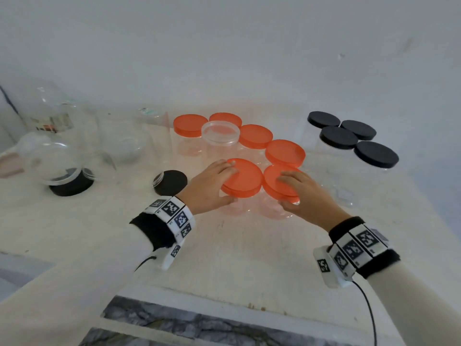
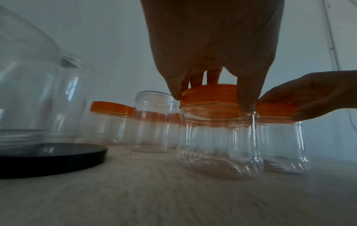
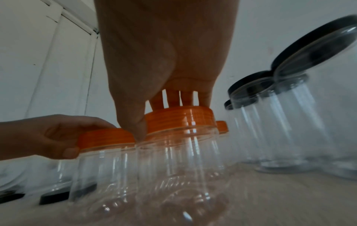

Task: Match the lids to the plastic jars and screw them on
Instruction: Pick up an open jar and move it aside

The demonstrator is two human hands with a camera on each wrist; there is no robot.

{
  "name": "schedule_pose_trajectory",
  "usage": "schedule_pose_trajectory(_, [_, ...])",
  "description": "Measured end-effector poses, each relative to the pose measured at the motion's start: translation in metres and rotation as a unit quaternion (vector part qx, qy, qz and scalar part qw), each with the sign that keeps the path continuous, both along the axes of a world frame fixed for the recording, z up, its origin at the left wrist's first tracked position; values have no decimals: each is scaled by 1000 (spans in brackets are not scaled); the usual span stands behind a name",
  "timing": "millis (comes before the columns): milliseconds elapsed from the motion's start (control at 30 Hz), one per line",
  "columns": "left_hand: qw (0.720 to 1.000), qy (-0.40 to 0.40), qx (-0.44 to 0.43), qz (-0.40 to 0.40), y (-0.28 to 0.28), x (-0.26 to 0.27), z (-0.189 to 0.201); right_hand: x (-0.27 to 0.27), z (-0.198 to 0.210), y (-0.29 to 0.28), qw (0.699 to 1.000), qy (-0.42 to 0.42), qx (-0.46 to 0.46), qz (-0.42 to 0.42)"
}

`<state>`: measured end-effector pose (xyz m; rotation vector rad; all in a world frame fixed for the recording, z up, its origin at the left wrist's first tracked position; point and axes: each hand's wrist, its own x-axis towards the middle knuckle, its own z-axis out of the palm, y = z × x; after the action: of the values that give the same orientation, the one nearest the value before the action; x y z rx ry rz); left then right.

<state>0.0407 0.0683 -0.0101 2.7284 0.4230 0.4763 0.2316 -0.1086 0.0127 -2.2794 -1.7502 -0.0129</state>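
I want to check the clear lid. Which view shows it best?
The head view: the clear lid sits among the orange-lidded jars, fully visible from above. The left wrist view shows it side-on, farther back. The right wrist view does not show it.

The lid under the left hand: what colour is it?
Orange lid, gripped by the left hand; clearest in the head view.
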Motion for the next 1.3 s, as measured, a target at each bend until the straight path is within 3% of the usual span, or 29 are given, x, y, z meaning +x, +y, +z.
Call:
schedule_pose_trajectory(400, [999, -9, 7, -40, -40, 71, 1, 37, 8, -59, 992, 1, -8, -126])
schedule_pose_trajectory(900, [998, -47, 30, -5, -54, 65, -2, 47, 3, -63, 991, -26, -13, -130])
schedule_pose_trajectory(1100, [983, -154, 24, 93, -35, 10, 3, 37, 14, -48, 988, -46, -18, -147])
schedule_pose_trajectory(1300, [916, -266, 56, 296, 9, -61, 11, -14, 33, 3, 997, -49, 64, 1])
